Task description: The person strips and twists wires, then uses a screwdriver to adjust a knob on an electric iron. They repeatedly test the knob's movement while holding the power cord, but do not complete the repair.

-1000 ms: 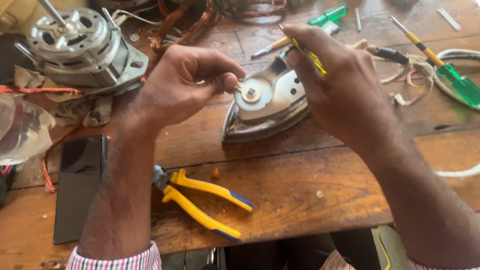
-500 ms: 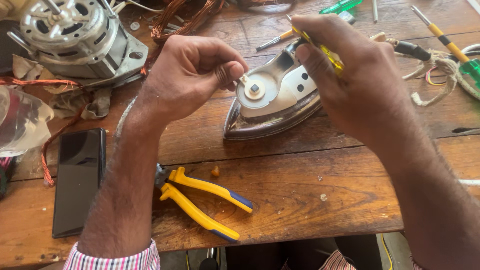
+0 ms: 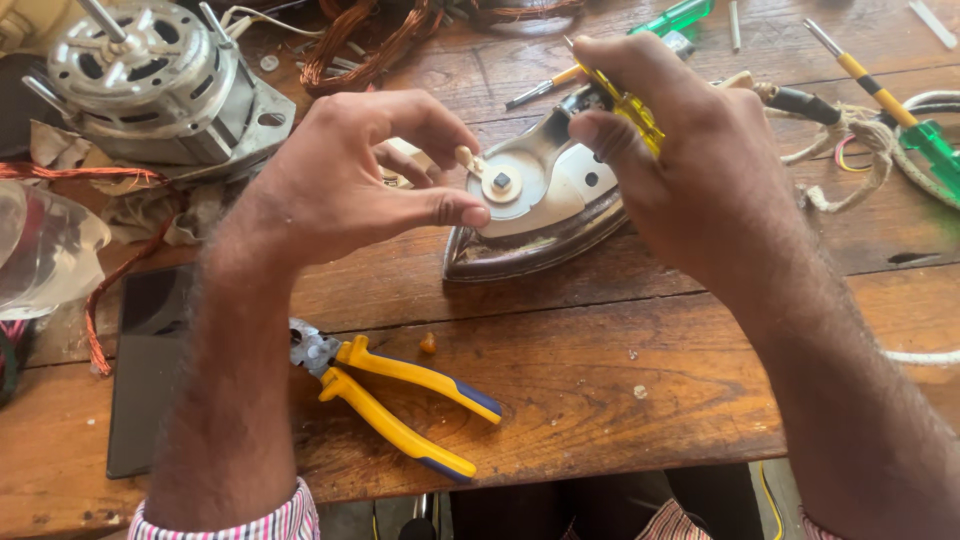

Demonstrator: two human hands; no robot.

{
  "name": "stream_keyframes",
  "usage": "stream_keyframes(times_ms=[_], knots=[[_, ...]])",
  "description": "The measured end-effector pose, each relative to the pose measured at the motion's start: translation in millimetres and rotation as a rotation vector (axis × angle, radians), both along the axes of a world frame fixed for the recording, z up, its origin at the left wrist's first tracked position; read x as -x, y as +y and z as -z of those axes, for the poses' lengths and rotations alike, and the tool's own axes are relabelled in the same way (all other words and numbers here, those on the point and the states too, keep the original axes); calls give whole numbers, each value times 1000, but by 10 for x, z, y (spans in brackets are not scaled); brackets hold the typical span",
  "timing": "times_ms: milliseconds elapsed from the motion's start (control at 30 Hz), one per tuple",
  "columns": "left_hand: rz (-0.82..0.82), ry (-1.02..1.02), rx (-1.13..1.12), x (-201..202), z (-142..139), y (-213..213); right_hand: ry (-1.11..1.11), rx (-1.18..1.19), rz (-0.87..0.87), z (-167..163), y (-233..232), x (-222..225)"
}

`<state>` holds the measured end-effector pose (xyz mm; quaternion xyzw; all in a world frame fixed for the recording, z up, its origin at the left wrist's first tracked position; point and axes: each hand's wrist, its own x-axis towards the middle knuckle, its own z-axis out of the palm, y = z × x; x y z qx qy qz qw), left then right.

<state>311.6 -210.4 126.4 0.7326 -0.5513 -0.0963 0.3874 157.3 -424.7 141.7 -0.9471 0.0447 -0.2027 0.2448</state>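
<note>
Head view: the stripped clothes iron (image 3: pixel 540 215) lies at about 12 o'clock on the wooden workbench (image 3: pixel 620 400), its chrome soleplate edge toward the person and a round thermostat disc with a dark centre stud on its bare metal top. The left hand (image 3: pixel 350 185) curls at the iron's 9 o'clock, thumb and forefinger pinching a small cream part at the disc's rim. The right hand (image 3: pixel 690 150), at 3 o'clock, is closed around a yellow screwdriver (image 3: pixel 625 100). The small part could slip from that fingertip pinch and roll away, judging by how little is held. Yellow-handled pliers (image 3: pixel 400 395) lie at 6 o'clock, a motor (image 3: pixel 150 85) at 10.
</note>
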Motion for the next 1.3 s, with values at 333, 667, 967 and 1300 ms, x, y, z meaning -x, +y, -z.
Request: stream_keyframes(times_ms=[333, 667, 967, 1300], knots=[[-130, -112, -78, 164, -109, 24, -19, 30, 27, 28, 39, -6], [-108, -116, -102, 168, -147, 32, -67, 62, 5, 54, 44, 21], [-133, -120, -106, 205, -179, 21, -95, 98, 2, 73, 43, 18], [-112, -197, -98, 271, -199, 22, -148, 131, 42, 180, 63, 3]])
